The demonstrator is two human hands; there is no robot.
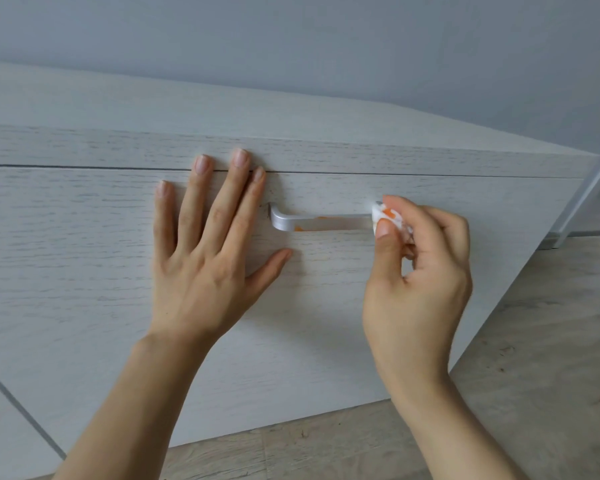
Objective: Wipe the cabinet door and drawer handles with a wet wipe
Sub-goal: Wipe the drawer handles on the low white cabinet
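Note:
A silver bar handle [321,222] runs across the whitewashed wooden drawer front [84,271]; orange smears show on its lower edge near the left end. My right hand [420,271] pinches a folded white wet wipe [390,216], stained orange, against the handle's right end, which it hides. My left hand [208,247] lies flat with fingers spread on the drawer front, just left of the handle, fingertips reaching the gap above the drawer.
The cabinet top [222,109] sits above the drawer, with a grey wall [291,36] behind. Light wood-look floor [534,341] lies below and to the right. A white door frame edge [589,195] stands at the far right.

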